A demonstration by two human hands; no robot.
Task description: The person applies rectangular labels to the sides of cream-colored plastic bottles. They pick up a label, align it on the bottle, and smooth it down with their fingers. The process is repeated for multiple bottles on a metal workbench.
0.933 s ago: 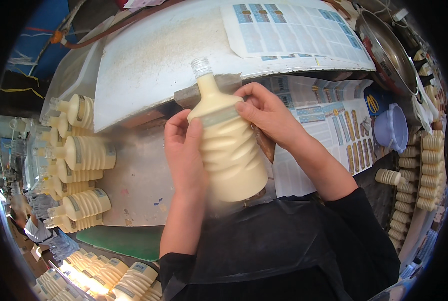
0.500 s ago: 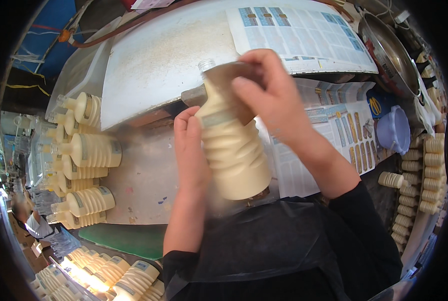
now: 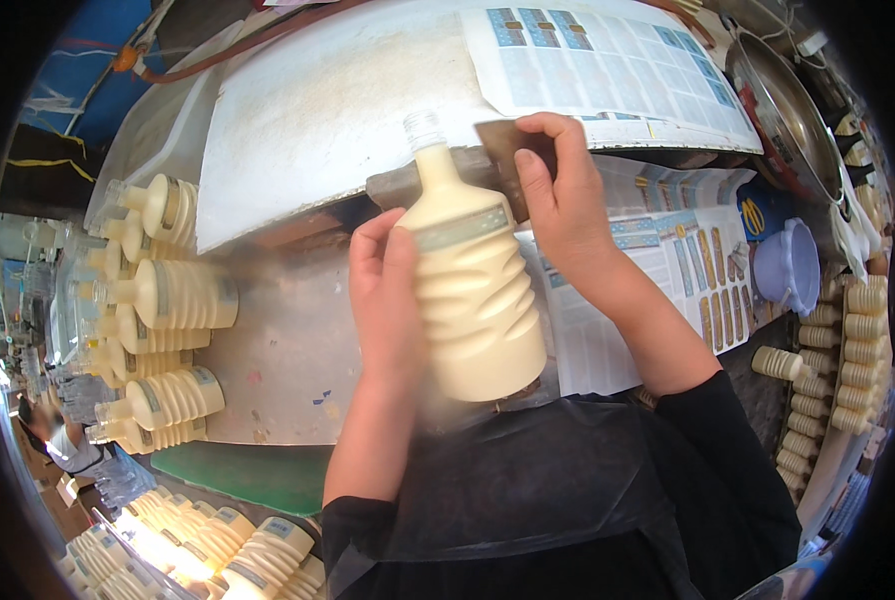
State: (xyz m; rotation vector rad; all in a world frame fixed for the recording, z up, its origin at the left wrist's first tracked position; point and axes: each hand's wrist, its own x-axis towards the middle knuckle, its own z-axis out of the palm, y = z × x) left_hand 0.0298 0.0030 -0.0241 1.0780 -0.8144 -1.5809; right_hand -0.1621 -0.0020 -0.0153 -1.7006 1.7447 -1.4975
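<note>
A cream-coloured bottle [image 3: 477, 310] with wavy ridged sides and a clear threaded neck lies before me, its neck pointing away. Around its shoulder runs a grey-blue patterned label band [image 3: 459, 228]. My left hand [image 3: 382, 270] grips the bottle's left side at the shoulder, thumb against the band. In my right hand [image 3: 562, 185], just right of the bottle's shoulder, a thin flat brown scraper [image 3: 504, 160] is pinched between thumb and fingers. Its blade stands apart from the label. A grey block [image 3: 392, 188] shows behind the bottle's neck.
Label sheets [image 3: 702, 270] lie to the right, with another sheet [image 3: 607, 65] on the white board [image 3: 297, 120]. A lilac bucket [image 3: 787, 265] and a metal pan [image 3: 782, 110] stand at the right. Similar bottles [image 3: 182, 292] are stacked left; several more fill the lower left and far right.
My right hand has moved the scraper right and off the bottle's shoulder, uncovering the label band. My left hand keeps hold of the bottle in nearly the same place.
</note>
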